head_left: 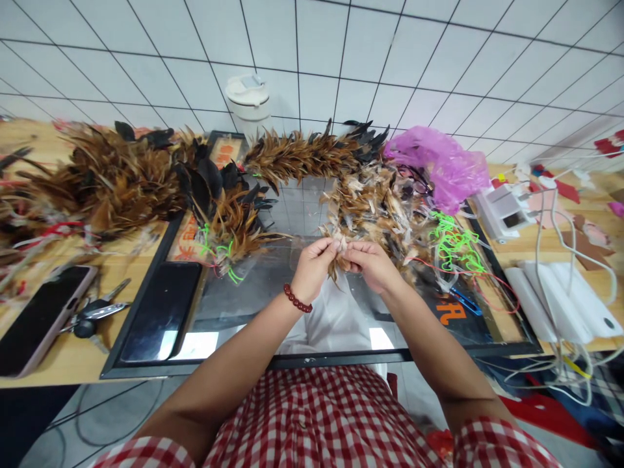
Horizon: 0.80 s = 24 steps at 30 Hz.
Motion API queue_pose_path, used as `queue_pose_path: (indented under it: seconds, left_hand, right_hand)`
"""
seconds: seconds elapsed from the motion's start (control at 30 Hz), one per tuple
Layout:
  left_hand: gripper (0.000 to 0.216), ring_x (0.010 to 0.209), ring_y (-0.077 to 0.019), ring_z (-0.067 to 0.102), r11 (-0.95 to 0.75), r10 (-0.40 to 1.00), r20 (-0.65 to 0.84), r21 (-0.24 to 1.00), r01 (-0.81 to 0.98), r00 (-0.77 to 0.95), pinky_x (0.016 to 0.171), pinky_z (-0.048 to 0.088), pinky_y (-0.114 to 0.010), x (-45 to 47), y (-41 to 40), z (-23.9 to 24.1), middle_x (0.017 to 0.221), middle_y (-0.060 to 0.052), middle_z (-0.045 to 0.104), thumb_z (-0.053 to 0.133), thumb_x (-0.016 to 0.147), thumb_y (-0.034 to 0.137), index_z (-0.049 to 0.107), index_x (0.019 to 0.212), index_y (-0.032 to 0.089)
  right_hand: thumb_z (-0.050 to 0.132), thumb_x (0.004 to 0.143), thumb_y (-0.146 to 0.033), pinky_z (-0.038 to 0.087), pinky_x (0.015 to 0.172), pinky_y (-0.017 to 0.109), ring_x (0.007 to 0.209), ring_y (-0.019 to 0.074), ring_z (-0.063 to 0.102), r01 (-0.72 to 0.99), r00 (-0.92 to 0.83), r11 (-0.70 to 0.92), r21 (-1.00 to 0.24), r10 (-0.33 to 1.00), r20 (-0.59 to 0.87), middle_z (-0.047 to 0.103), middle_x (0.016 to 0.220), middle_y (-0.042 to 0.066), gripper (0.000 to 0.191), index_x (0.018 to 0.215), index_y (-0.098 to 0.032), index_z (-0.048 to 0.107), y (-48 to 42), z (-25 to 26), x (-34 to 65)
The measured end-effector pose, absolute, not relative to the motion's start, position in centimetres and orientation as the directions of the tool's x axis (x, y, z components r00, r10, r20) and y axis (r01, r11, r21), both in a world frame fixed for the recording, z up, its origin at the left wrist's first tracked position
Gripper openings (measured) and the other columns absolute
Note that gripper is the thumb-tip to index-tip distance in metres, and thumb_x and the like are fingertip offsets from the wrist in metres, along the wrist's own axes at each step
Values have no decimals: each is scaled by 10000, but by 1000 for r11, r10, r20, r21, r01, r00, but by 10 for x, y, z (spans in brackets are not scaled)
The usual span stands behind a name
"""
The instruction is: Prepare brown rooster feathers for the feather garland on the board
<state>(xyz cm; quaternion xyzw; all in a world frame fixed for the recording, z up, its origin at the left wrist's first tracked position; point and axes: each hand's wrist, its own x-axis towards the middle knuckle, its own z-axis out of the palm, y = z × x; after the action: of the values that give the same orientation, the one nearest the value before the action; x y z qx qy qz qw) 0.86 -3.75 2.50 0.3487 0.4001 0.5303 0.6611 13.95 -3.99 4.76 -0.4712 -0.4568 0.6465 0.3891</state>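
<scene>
My left hand (314,263) and my right hand (371,262) meet over a glass-topped board (253,305), both pinched on a small tuft of brown feathers (341,250) between their fingertips. A red bead bracelet (296,299) circles my left wrist. Just beyond my hands lies a loose heap of pale brown feathers (375,201). A bound string of brown and black feathers (307,156) arcs across the back of the board. A bundle tied with green cord (229,237) lies left of my hands.
A large feather pile (102,179) fills the left bench. Two phones (160,312) (41,318), keys (95,312), a white cup (249,97), a pink plastic bag (441,166), green cord (455,244), white chargers and cables (550,286) lie around.
</scene>
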Motion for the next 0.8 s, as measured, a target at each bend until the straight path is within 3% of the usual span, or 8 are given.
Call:
queue_pose_path:
  seconds: [0.13, 0.3, 0.47, 0.63, 0.8]
  left_hand:
    - [229, 714, -122, 592, 157, 987, -135, 909, -387, 83, 724, 463, -247, 8, -38, 27, 738, -18, 682, 707, 717, 383, 703, 765, 160]
    - [263, 598, -106, 553, 196, 975, -141, 911, -362, 171, 623, 445, -234, 6, -40, 34, 636, -18, 631, 649, 777, 391, 640, 680, 147]
    - [321, 534, -100, 520, 252, 924, -113, 899, -358, 365, 548, 413, -231, 6, -43, 38, 568, -12, 571, 690, 741, 427, 596, 618, 146]
    - [325, 528, -99, 526, 320, 883, -139, 877, -358, 448, 535, 417, -228, 5, -45, 39, 567, -22, 586, 723, 705, 441, 620, 649, 138]
    - [344, 615, -144, 603, 442, 821, -172, 796, -414, 545, 607, 482, -274, 5, -47, 43, 679, -58, 640, 697, 726, 473, 643, 763, 135]
  right_hand:
    - [706, 711, -453, 367, 554, 236, 533, 83, 473, 76, -272, -157, -985, 947, -172, 584, 574, -12, 321, 622, -160, 608, -40, 50, 146]
    - [690, 768, -423, 456, 710, 269, 725, 126, 587, 151, -49, 89, -985, 995, 83, 676, 784, 10, 237, 836, -196, 700, -38, 53, 158]
    - [645, 812, -445, 499, 734, 322, 703, 145, 619, 48, -235, 45, -998, 971, 33, 676, 760, 9, 317, 1057, -249, 692, -39, 53, 159]
    - [687, 783, -428, 491, 711, 301, 693, 131, 602, 31, -241, 120, -992, 964, 109, 641, 772, 19, 224, 780, -206, 714, -40, 54, 160]
    - [661, 801, -430, 424, 484, 263, 444, 97, 516, -44, -217, 43, -998, 975, 51, 522, 600, -41, 236, 753, -200, 645, -42, 53, 155]
